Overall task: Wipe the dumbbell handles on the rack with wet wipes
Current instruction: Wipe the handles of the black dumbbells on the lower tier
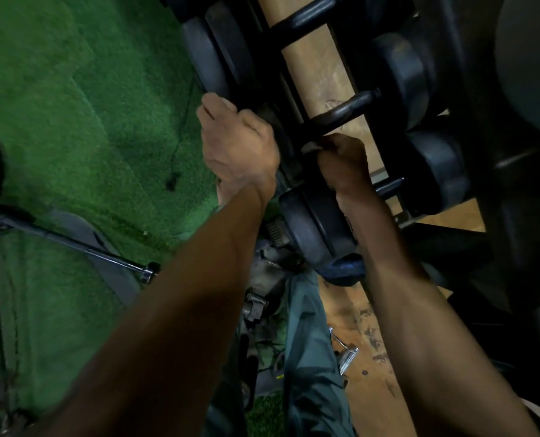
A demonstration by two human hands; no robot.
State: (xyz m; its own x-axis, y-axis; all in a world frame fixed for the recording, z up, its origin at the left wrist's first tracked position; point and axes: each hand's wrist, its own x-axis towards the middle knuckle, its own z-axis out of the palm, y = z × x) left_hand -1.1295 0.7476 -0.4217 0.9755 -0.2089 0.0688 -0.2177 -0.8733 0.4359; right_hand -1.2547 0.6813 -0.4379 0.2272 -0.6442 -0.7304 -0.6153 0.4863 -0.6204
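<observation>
Both hands work at the dumbbell rack: the right hand clenches a pale wet wipe around a dumbbell handle, while the left hand grips the rack's near edge.

The rack fills the frame from 12 to 3 o'clock, dumbbells lying across its rails. Turf spreads toward 9 o'clock. A barbell lies on it at 8 o'clock. Wooden floor shows at 5 o'clock.

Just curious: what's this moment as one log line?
wiping | right hand grips wipe on dumbbell handle | left hand braces on rack
</observation>
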